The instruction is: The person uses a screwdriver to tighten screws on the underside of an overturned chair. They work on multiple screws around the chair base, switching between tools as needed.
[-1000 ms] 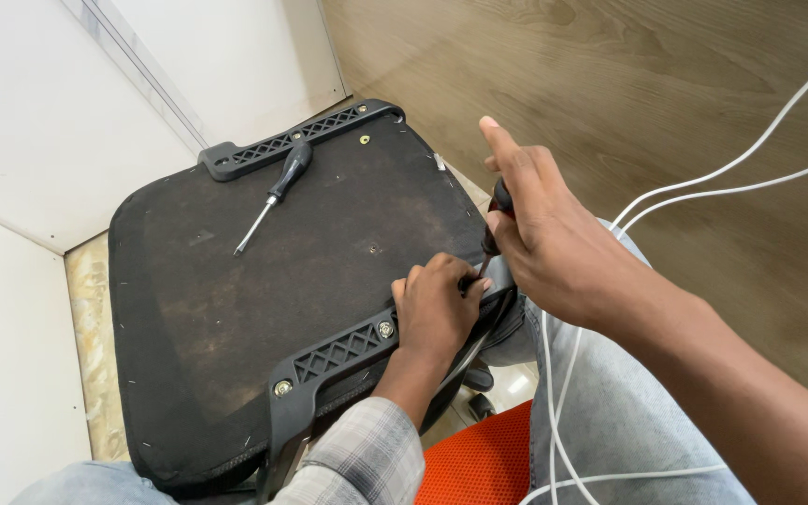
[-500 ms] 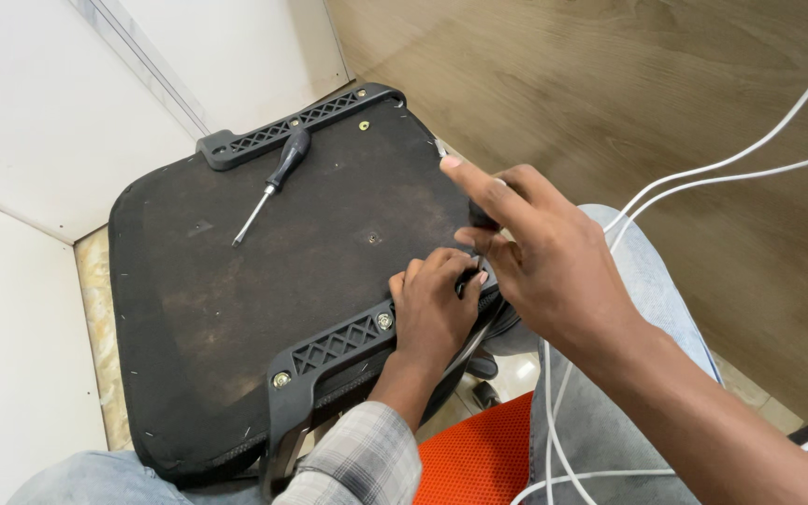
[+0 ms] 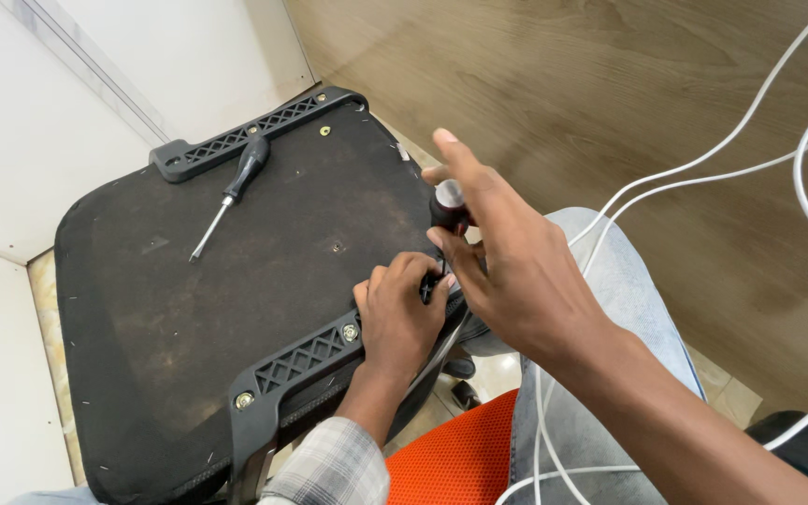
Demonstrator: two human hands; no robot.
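Presently right hand [image 3: 507, 271] grips screwdriver [image 3: 445, 208] near-upright, tip hidden beneath left hand [image 3: 396, 313], which is closed around the shaft base at near bracket [image 3: 296, 363] on upturned seat base [image 3: 189, 309]; spare screwdriver [image 3: 231, 192] lies well apart.

right hand [image 3: 507, 271] regripped, screwdriver handle [image 3: 448, 208] top now exposed

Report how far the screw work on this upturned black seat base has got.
Done: two screws sit in the near black plastic bracket. In hand: the right hand holds a black-handled screwdriver at the bracket's end, steadied by the left hand. Left: can't tell; a spare screwdriver lies on the base.
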